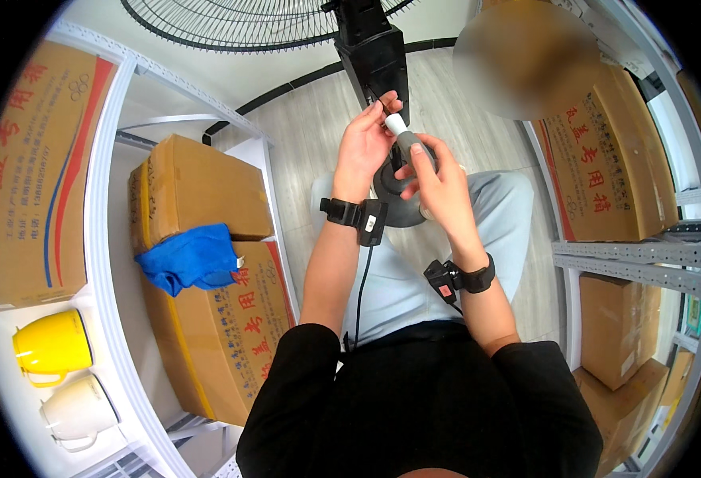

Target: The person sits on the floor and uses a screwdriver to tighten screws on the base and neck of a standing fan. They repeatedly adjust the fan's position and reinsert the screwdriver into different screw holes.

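Note:
A grey tool with a white collar (397, 124), like a small electric screwdriver, is gripped in my right hand (441, 185). Its white end points up and left, toward the black fan column (373, 65). Just left of that end is my left hand (364, 149), its fingers curled together close to the column. A thin dark thing shows by those fingertips, too small to make out. Below the hands, partly hidden by them, is the fan's round dark base (398, 213) on the floor between my legs. The fan's wire cage (239, 25) spreads across the top left.
Metal shelving (131, 199) stands on the left with cardboard boxes (207, 187), a blue cloth (187, 259), a yellow mug (54, 344) and a white mug (80, 413). More boxes (605, 171) fill shelves on the right. Cables run from my black wristbands (476, 277).

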The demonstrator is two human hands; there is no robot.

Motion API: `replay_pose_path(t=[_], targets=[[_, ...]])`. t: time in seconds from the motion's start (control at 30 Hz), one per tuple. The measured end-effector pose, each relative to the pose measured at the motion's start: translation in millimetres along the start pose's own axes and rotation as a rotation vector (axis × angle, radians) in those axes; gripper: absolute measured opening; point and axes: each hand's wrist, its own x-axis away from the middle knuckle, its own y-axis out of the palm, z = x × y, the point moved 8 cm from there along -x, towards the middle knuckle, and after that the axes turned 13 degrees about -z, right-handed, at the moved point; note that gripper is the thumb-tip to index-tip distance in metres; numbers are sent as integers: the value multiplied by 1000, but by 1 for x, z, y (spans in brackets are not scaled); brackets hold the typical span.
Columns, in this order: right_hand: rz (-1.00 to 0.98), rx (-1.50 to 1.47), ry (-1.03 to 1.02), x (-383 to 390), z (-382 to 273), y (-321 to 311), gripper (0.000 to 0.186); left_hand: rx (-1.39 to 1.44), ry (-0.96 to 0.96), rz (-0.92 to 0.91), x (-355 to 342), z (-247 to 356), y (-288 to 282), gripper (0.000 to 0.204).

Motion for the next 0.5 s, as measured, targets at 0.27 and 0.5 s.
replay_pose_path(t=[0.27,0.5], targets=[[286,541,-424,19,-28,-2,48,-94,-5,62,-3,-2,-14,28],[132,17,-100,-1,4,-14,42,-3,-4,-10,-2,-3,-4,24]])
